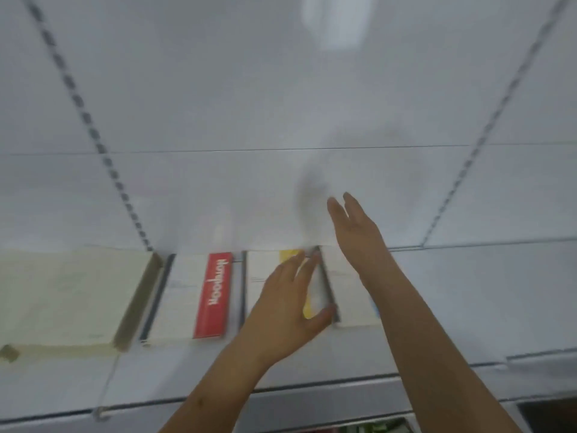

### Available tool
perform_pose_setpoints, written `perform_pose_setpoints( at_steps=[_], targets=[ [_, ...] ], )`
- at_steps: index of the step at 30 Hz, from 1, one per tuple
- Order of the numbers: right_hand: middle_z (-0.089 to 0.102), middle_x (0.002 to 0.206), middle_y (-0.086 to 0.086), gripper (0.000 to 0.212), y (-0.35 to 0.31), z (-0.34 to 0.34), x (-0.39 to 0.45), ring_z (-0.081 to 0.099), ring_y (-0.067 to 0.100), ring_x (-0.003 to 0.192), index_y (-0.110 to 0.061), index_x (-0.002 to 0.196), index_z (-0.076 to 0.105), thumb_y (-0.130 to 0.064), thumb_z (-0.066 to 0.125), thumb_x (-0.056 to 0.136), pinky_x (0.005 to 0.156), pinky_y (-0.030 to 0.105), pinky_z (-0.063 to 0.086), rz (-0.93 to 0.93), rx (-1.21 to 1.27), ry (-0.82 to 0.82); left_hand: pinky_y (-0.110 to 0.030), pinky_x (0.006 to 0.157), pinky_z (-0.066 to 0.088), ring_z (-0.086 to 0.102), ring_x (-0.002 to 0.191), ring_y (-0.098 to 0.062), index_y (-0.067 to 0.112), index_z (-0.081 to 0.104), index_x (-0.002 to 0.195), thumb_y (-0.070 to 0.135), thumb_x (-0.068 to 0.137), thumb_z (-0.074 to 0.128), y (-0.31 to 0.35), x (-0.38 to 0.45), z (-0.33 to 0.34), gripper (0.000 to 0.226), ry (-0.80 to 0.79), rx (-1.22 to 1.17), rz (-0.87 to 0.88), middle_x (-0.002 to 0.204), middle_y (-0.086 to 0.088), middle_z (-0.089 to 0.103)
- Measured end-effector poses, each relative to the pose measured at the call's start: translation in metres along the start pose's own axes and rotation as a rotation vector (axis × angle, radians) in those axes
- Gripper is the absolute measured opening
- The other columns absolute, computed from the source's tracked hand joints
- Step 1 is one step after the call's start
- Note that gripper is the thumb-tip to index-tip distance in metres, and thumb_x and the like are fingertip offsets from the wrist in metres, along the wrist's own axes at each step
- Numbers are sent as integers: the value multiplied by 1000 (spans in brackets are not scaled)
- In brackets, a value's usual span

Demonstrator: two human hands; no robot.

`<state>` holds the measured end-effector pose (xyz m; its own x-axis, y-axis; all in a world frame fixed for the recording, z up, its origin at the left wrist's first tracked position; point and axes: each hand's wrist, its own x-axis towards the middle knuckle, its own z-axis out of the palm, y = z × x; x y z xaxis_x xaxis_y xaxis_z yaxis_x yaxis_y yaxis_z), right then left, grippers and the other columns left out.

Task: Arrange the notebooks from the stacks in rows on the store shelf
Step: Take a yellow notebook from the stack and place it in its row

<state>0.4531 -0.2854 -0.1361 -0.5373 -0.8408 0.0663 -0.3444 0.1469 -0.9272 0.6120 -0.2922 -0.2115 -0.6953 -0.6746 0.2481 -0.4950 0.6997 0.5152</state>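
Both hands reach over a white shelf (468,292) where notebooks lie flat in a row against the back panel (249,89). The left hand (287,310) hovers over or rests on the notebook with a yellow band (265,273), fingers straight and spread, thumb stretched out to its right toward a dark spine; it grips nothing that shows, though motion blur makes contact hard to judge. The right hand (356,232) is flat and released, fingers straight and pointing at the back panel, above the white notebook (349,295) that lies just right of the left hand's thumb. That notebook's dark spine sits between the two hands. Left of the left hand lies a notebook with a red band (212,295) bearing white lettering, and further left a thicker cream stack (68,298) with a drab spine. To the right of the right arm the shelf surface is bare white. Slotted uprights (93,132) run up the back panel on both sides of the hands.
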Motion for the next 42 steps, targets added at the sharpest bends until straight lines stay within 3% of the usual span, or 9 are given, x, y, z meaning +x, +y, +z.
perform_pose_setpoints(
  at_steps=[7,10,14,19,27,32,42],
  targets=[
    [19,163,-9,69,65,-221,-52,15,9,150,-25,157,19,-60,33,99,122,34,13,-110,-179,355,-31,124,13,9,152,-10,31,11,158,62,94,48,192,42,140,80,-183,-90,221,166,7,12],
    [18,164,-9,70,100,-305,-79,13,11,150,-26,157,18,-62,30,99,123,38,14,-87,-260,466,-37,123,19,11,151,-10,31,13,157,63,94,46,256,50,188,79,-258,-133,278,165,7,14],
    [20,163,-6,72,138,-391,-111,15,15,151,-24,157,19,-63,29,98,123,42,18,-10,-373,581,-41,122,23,14,151,-11,29,16,157,61,95,45,324,61,232,76,-319,-185,318,164,6,17],
    [19,164,-2,70,180,-470,-134,15,17,151,-22,157,19,-60,28,100,123,38,13,72,-448,663,-42,120,27,18,150,-12,29,20,157,60,94,46,382,86,273,75,-347,-201,359,163,5,21],
    [19,164,-1,67,240,-559,-108,13,21,151,-23,157,22,-60,26,100,123,41,10,186,-514,742,-45,119,30,21,149,-14,34,17,155,65,92,45,439,154,346,76,-442,-208,401,163,9,19],
    [20,164,0,70,267,-610,-46,12,21,151,-21,157,20,-61,26,100,123,41,11,176,-578,680,-46,120,29,19,150,-14,34,15,155,76,80,31,458,219,384,87,-455,-215,383,164,9,16],
    [14,165,4,70,329,-694,50,9,25,152,-18,158,15,-51,39,102,122,41,11,231,-712,551,-43,120,28,19,149,-13,25,22,156,47,98,50,496,309,435,68,-439,-245,390,162,3,24]
  ],
)
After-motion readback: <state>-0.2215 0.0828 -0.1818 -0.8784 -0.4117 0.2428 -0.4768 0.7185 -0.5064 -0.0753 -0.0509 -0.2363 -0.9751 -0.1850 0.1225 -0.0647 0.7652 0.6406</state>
